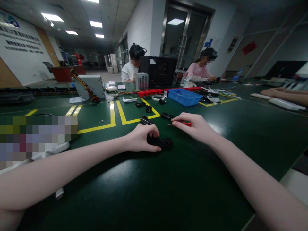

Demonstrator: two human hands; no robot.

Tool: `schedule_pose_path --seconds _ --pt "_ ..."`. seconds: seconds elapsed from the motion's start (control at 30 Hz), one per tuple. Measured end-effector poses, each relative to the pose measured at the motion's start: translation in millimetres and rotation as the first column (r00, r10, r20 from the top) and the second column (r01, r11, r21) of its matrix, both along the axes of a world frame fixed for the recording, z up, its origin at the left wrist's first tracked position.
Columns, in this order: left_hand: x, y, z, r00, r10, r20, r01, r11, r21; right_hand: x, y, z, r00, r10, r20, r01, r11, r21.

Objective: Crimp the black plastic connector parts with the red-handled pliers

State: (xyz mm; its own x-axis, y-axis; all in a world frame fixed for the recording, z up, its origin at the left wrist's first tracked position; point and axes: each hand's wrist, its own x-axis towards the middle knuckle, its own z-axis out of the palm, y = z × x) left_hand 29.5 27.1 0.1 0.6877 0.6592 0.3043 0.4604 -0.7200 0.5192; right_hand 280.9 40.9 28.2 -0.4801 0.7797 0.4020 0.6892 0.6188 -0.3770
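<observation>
My left hand [141, 138] is closed round one end of a black oblong plastic part [163, 142] lying on the green table. To its right, my right hand [192, 126] grips a red-handled tool [187, 124] whose thin metal end points left; its exact kind is unclear. That tool is held apart from the oblong part. Just beyond my hands lie a black part [146, 120] with small fittings and another black piece [166, 116]. Two smaller black pieces, one of them a blocky part [148, 109], sit farther back inside the yellow tape marking.
A blue tray [184, 97] stands behind my right hand, near red strips [151, 92] and a white cable coil [158, 97]. A metal power supply box [88, 86] with cables is at back left. Two people sit across the table; another person's arms [286, 93] rest at right.
</observation>
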Motion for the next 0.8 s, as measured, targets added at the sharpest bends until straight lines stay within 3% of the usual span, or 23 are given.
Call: schedule_pose_path --seconds 0.13,0.27,0.47,0.63,0.8 --pt "1.7 -6.1 1.3 0.994 0.003 -0.107 0.01 0.992 0.128 41.6 22.6 -12.1 0.932 -0.209 0.297 0.22 0.976 -0.002" --pt "3.5 -10.0 2.4 0.987 -0.024 -0.16 0.057 0.977 0.204 57.1 32.4 -25.1 0.889 -0.272 0.369 0.319 0.945 -0.071" --pt "2.6 -6.7 0.6 0.976 -0.154 -0.153 0.186 0.955 0.229 43.7 29.7 -37.6 0.827 -0.379 0.416 0.351 0.925 0.145" --pt "2.1 -2.3 -2.1 0.972 -0.199 -0.126 0.224 0.948 0.225 39.9 25.2 -35.5 0.829 -0.428 0.359 0.36 0.901 0.242" --pt "2.7 -2.2 -2.1 0.983 -0.112 -0.147 0.145 0.961 0.236 32.5 17.5 -25.1 0.898 -0.324 0.297 0.182 0.89 0.418"
